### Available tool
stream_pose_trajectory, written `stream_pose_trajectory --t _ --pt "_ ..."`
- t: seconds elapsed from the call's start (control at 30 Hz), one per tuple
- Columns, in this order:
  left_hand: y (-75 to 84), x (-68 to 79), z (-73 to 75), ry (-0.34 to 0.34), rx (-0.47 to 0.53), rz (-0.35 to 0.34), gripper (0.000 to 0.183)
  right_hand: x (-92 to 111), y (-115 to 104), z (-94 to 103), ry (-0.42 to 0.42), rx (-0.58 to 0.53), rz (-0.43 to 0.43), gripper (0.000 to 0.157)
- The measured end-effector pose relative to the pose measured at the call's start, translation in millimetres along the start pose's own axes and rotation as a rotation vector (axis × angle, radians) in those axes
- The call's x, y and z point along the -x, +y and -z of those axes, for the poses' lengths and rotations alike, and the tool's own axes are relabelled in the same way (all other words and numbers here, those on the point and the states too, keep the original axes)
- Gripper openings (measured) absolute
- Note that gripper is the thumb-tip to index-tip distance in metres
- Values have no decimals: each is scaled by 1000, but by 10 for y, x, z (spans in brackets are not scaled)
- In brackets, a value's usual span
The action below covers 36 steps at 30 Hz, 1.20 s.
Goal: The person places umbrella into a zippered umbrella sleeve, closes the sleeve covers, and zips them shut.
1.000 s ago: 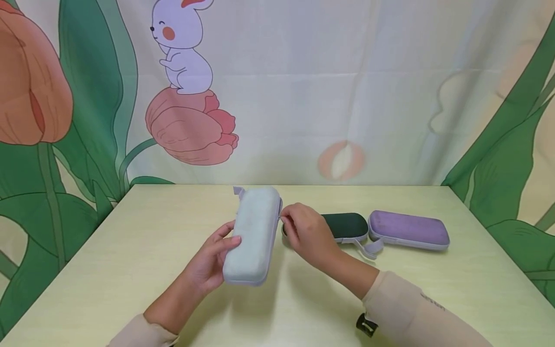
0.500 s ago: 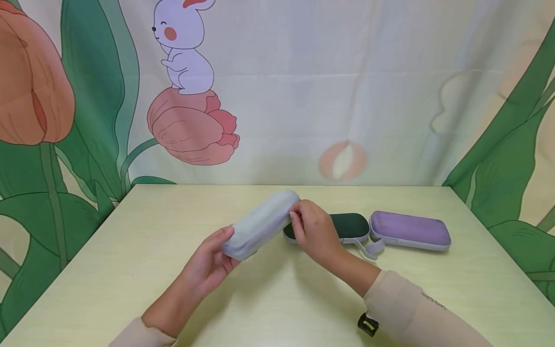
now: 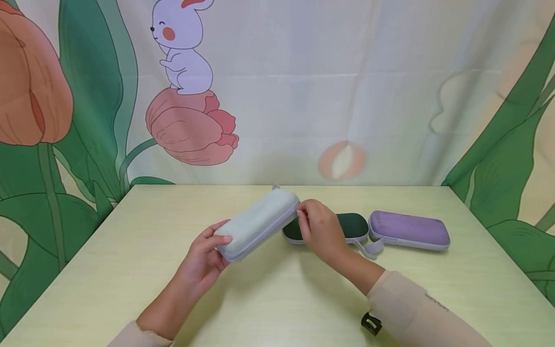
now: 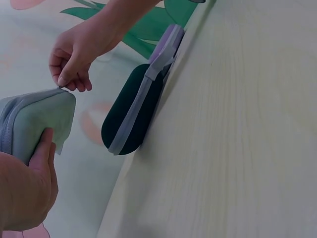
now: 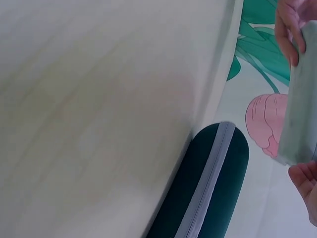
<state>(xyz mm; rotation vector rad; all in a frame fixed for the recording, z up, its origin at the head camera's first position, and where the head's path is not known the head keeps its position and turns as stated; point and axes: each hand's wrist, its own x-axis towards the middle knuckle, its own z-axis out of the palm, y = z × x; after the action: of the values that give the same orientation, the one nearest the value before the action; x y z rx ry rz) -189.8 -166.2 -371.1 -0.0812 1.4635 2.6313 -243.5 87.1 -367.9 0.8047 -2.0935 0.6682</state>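
Observation:
A pale mint zippered case with a lilac zipper band is held tilted above the table. My left hand grips its lower end, thumb on the top face and fingers beneath. At the upper right corner, the fingertips of my right hand pinch the zipper pull, which they mostly hide. The left wrist view shows this pinch at the corner of the mint case. A small lilac tab sticks out behind the far end. Whether the zipper is parted cannot be made out.
Behind my right hand a dark green case lies on the pale wooden table, its lilac strap hanging off the front. Beside it on the right lies a purple case. A printed curtain hangs at the table's back edge.
The mint case has swung from nearly upright to a slant toward the right, rolling zipper-side up and then partly back. My right hand has shifted slightly right, still pinching at the zipper.

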Motion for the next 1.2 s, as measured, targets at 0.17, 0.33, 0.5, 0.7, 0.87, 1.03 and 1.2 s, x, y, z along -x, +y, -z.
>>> stream_pose_trajectory --t 0.17,0.33,0.5,0.7,0.87,1.03,1.2 --pt "31 -6 62 -1 -20 -16 35 -11 52 37 -37 6 -38 7" --pt "67 -18 111 -4 -56 -25 38 -5 73 54 -64 10 -35 6" --pt "92 -21 144 -28 -96 -36 40 7 74 61 -80 15 -44 7" --pt "115 -23 191 -76 -129 -44 40 23 79 68 -87 12 -61 8" --pt "141 -43 251 -173 -153 -50 43 30 115 73 -90 -13 -49 7" --pt "193 -74 320 -262 -192 -43 43 29 152 88 -112 -64 8 8" --pt "213 -110 372 -253 -169 -4 37 47 186 111 -167 -163 -4 6"
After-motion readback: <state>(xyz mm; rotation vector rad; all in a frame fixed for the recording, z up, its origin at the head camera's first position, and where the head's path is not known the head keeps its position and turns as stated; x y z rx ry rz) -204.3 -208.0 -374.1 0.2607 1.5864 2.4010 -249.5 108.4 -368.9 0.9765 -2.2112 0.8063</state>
